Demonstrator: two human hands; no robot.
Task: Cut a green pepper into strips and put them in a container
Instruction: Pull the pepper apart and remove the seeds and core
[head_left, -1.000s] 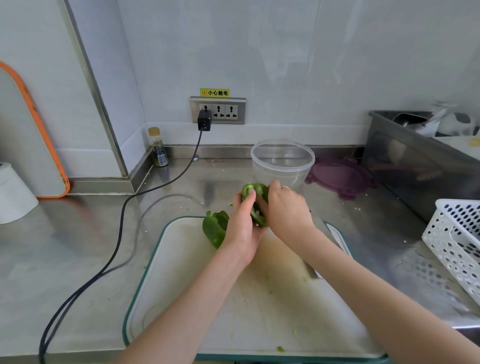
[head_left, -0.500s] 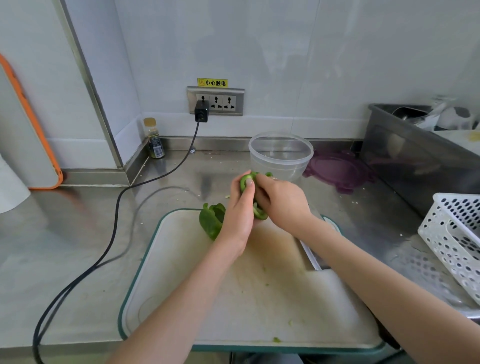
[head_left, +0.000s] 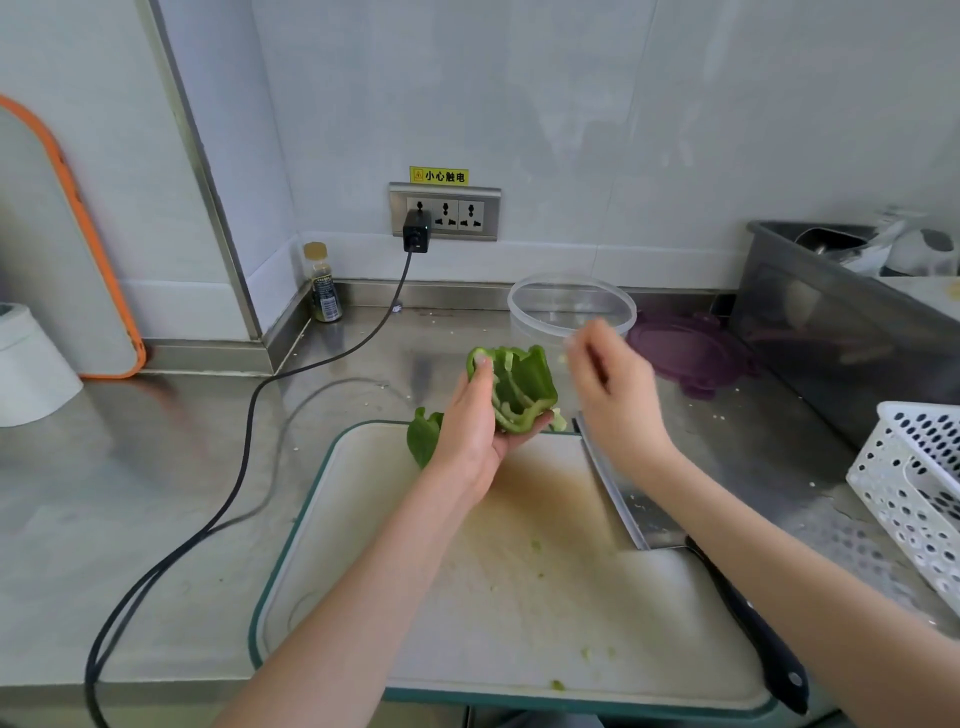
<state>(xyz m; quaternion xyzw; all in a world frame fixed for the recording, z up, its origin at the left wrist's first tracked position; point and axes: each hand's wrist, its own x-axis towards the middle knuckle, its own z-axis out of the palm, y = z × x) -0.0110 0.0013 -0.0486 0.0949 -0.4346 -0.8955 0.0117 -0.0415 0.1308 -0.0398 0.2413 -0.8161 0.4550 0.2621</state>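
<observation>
My left hand grips a green pepper half above the far edge of the white cutting board, its hollow ribbed inside turned to the right. My right hand is blurred just right of the pepper, clear of it, fingertips drawn together on a small pale pepper bit. A second pepper half lies on the board's far left corner, partly hidden by my left hand. The clear round container stands behind my hands with nothing visible inside. A cleaver lies on the board's right side under my right forearm.
A purple lid lies right of the container. At the right stand a metal bin and a white perforated basket. A black cable runs from the wall socket across the steel counter. A small bottle stands in the corner.
My right hand has pulled out of the pepper half and moved right. My left hand has turned the pepper's open inside into view.
</observation>
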